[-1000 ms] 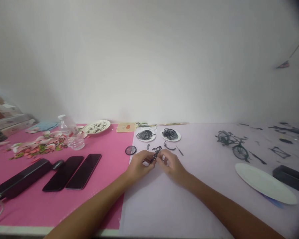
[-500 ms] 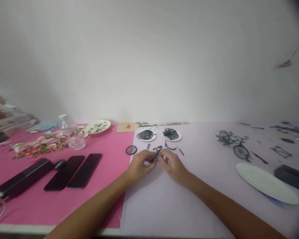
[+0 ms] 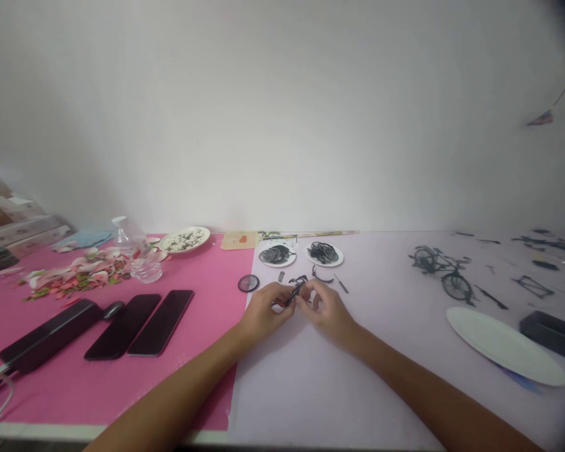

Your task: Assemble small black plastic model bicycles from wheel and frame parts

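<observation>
Between my fingertips is a small black model bicycle part point(image 3: 299, 284), its exact shape partly hidden by the fingers. My left hand point(image 3: 267, 312) pinches it from the left side, and my right hand point(image 3: 328, 312) grips it from the right. Left of them lies a small black spoked wheel point(image 3: 248, 283). Just beyond the hands are a tiny dark piece point(image 3: 281, 276), a curved black strip point(image 3: 322, 277) and a thin pointed tool point(image 3: 341, 284). Further back, one white plate point(image 3: 277, 263) holds black wheels, and a second white plate point(image 3: 338, 260) holds black rings.
At right stand an assembled model bicycle point(image 3: 441, 271), loose black parts point(image 3: 533, 286), an oval white plate point(image 3: 503, 345) and a black tray point(image 3: 553, 336). On the pink left side lie two phones point(image 3: 161, 323), a black box with a cable point(image 3: 51, 336), a bottle point(image 3: 127, 238) and colourful pieces point(image 3: 82, 270).
The fingers of my right hand have shifted slightly on the small black part. Both hands stay in nearly the same place, and the things on the table look the same.
</observation>
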`<move>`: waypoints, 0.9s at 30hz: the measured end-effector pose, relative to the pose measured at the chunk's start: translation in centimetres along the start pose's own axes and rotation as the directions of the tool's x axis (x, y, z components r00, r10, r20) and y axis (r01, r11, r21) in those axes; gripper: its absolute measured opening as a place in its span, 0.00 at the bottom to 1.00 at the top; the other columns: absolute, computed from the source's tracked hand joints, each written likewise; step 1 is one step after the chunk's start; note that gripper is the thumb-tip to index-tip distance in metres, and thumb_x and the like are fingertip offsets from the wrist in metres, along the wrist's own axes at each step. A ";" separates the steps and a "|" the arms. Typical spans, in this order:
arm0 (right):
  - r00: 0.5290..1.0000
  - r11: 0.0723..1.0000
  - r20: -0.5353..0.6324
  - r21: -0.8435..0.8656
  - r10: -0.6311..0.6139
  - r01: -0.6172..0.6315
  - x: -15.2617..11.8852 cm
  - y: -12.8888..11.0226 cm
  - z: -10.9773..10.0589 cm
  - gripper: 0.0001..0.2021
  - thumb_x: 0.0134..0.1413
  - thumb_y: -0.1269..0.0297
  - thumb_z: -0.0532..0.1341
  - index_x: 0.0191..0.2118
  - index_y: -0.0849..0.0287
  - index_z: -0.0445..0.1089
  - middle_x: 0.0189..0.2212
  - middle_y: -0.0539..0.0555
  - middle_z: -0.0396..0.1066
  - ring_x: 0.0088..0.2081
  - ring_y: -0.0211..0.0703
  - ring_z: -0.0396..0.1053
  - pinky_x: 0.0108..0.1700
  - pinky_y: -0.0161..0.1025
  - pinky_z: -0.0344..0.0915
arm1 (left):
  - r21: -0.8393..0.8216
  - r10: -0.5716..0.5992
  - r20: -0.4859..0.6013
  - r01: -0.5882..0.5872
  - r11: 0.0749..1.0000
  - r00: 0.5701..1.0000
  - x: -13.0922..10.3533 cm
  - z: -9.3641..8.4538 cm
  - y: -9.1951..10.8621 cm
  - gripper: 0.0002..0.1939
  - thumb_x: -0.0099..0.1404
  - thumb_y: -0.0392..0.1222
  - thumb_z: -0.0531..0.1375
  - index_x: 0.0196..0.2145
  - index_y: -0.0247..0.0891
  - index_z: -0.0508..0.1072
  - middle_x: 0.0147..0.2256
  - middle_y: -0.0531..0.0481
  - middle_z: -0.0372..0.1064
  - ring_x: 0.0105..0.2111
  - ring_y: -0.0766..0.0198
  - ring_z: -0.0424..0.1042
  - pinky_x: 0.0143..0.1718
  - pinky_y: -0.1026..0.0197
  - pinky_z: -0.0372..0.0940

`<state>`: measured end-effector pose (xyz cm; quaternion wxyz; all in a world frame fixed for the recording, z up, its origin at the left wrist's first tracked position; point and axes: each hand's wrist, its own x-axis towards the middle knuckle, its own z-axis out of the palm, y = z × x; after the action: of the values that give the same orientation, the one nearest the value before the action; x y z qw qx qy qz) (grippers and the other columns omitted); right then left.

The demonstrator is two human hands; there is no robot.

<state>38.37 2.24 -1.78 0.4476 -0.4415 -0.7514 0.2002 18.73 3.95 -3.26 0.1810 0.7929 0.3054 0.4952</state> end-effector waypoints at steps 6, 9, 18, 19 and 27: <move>1.000 1.000 -0.010 -0.007 -0.023 0.023 0.0 0.1 0.0 0.04 0.62 0.64 0.62 0.35 0.55 0.68 0.31 0.51 0.71 0.31 0.41 0.68 0.31 0.36 0.66 | 0.002 0.000 0.003 0.000 1.000 1.000 0.0 -0.1 -0.2 0.14 0.65 0.35 0.64 0.49 0.37 0.77 0.33 0.49 0.75 0.31 0.66 0.75 0.32 0.66 0.72; 1.000 1.000 -0.008 -0.010 -0.016 0.016 0.1 0.3 0.0 0.05 0.62 0.63 0.62 0.34 0.55 0.68 0.31 0.50 0.71 0.29 0.40 0.68 0.31 0.36 0.66 | 0.001 0.003 -0.005 -0.003 1.000 1.000 0.0 -0.1 -0.3 0.14 0.65 0.35 0.64 0.49 0.37 0.77 0.33 0.48 0.75 0.31 0.65 0.75 0.32 0.65 0.72; 1.000 1.000 0.004 -0.001 0.016 -0.016 0.1 0.3 0.0 0.06 0.63 0.63 0.61 0.34 0.55 0.69 0.30 0.49 0.71 0.28 0.39 0.67 0.31 0.35 0.64 | 0.013 -0.007 -0.010 0.008 1.000 1.000 -0.1 -0.1 -0.3 0.14 0.65 0.36 0.64 0.49 0.37 0.77 0.33 0.48 0.75 0.31 0.65 0.76 0.32 0.65 0.72; 1.000 1.000 0.004 -0.004 0.017 -0.017 0.1 0.3 0.0 0.06 0.62 0.63 0.61 0.33 0.55 0.69 0.30 0.49 0.71 0.28 0.39 0.66 0.31 0.36 0.64 | 0.012 -0.012 -0.009 0.012 1.000 1.000 -0.1 -0.1 -0.3 0.14 0.65 0.37 0.64 0.49 0.37 0.77 0.33 0.48 0.75 0.31 0.65 0.76 0.32 0.65 0.72; 0.999 0.998 0.033 0.038 0.039 -0.041 0.2 0.5 0.0 0.09 0.64 0.60 0.60 0.32 0.56 0.67 0.28 0.49 0.71 0.28 0.39 0.67 0.31 0.36 0.64 | 0.015 -0.012 -0.006 0.012 1.000 1.000 0.0 -0.1 -0.1 0.13 0.66 0.39 0.64 0.48 0.37 0.77 0.32 0.48 0.75 0.31 0.65 0.75 0.32 0.65 0.72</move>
<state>38.58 2.66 -2.01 0.4399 -0.4444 -0.7454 0.2309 18.62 4.01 -3.25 0.1770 0.7910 0.3145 0.4939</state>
